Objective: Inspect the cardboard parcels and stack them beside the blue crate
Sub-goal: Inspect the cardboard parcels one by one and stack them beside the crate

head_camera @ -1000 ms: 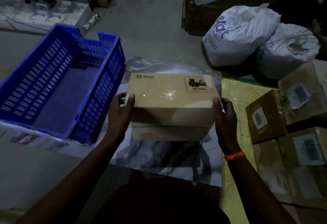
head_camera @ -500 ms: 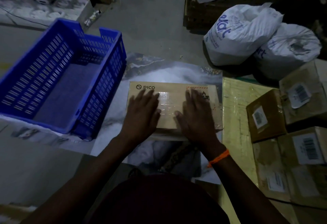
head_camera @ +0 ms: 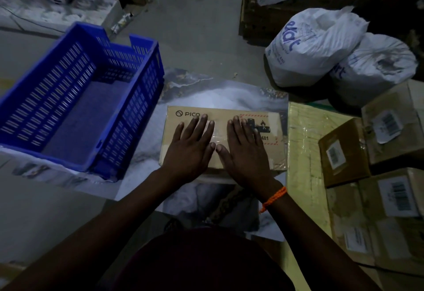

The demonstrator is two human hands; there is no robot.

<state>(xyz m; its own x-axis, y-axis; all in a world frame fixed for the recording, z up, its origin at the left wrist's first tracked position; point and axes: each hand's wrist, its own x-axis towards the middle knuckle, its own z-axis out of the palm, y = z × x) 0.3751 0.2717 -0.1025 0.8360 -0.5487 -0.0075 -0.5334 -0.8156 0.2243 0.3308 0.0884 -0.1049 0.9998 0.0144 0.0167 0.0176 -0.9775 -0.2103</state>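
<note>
Head: left hand (head_camera: 188, 150), right hand (head_camera: 245, 153) flat on parcel (head_camera: 221, 116) (gap beside crate (head_camera: 130, 116)).

Matt cardboard parcel (head_camera: 229, 116) (glossy tape strip); perforated plastic blue crate (head_camera: 75, 97).

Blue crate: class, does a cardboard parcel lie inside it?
No, the blue crate has a bare floor; the PICO parcel lies outside, beside it.

Blue crate (head_camera: 128, 118), parcel (head_camera: 229, 112) on marbled sheet (head_camera: 218, 94)
</note>
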